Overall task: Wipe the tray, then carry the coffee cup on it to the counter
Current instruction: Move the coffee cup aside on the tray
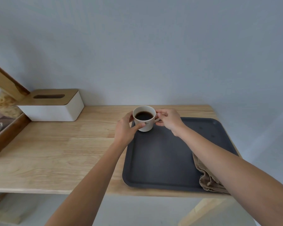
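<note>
A white coffee cup (146,123) filled with dark coffee stands at the far left corner of a dark grey tray (163,159) on the wooden table. My left hand (127,128) wraps the cup's left side, thumb across its front. My right hand (169,119) pinches the handle on the cup's right. A crumpled beige cloth (207,178) lies on the tray's near right corner, partly hidden under my right forearm.
A white tissue box with a wooden lid (54,105) sits at the back left of the table (55,152). A wooden frame and a bag of snacks (3,103) fill the far left. The table's front edge runs below the tray; a wall rises behind.
</note>
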Demonstrator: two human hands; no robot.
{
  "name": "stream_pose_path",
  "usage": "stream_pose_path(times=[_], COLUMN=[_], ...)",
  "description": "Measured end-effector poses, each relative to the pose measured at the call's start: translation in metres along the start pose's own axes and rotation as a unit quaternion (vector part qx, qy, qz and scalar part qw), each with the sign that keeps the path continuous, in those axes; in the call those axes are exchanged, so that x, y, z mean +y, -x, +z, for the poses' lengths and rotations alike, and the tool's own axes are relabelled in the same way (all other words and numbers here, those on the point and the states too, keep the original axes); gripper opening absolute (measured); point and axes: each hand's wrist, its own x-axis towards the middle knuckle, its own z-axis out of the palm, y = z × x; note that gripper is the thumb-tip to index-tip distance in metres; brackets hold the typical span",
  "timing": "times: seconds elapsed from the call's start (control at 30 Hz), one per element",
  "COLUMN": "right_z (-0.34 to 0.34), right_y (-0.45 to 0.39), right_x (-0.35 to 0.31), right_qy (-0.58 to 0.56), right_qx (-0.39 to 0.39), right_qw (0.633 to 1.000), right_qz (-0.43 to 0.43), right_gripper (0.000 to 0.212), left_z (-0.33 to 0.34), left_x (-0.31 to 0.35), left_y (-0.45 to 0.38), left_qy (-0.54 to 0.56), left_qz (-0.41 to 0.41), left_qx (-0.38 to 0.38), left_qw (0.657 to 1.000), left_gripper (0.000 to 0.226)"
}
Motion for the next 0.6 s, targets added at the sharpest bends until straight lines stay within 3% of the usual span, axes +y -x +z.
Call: stream_pose_path(times=[0.3,0.37,0.5,0.6], right_z=[0.0,-0.005,-0.037,-0.077], right_y=[0.002,0.008,0.035,0.066], right_x=[0.005,0.002,-0.004,0.003], right_qy=[0.015,0.058,0.176,0.253], right_qx=[-0.025,-0.047,-0.074,-0.064], right_qw=[1.0,0.997,0.979,0.957], right_qz=[-0.008,-0.019,-0.073,-0.125], right_gripper=[0.03,0.035,0.043,0.039], left_z=[0.001,0.002,0.009,0.02], left_x=[-0.004,-0.001,0.011,0.02], left_y=[0.004,0.01,0.039,0.082], left_qy=[-0.019,-0.03,-0.085,-0.19], left_qz=[-0.011,-0.011,-0.041,-0.051], left_qx=[0.0,-0.011,-0.046,-0.052], left_qw=[1.0,0.999,0.994,0.979], left_gripper=[0.063,0.063,0.087,0.081])
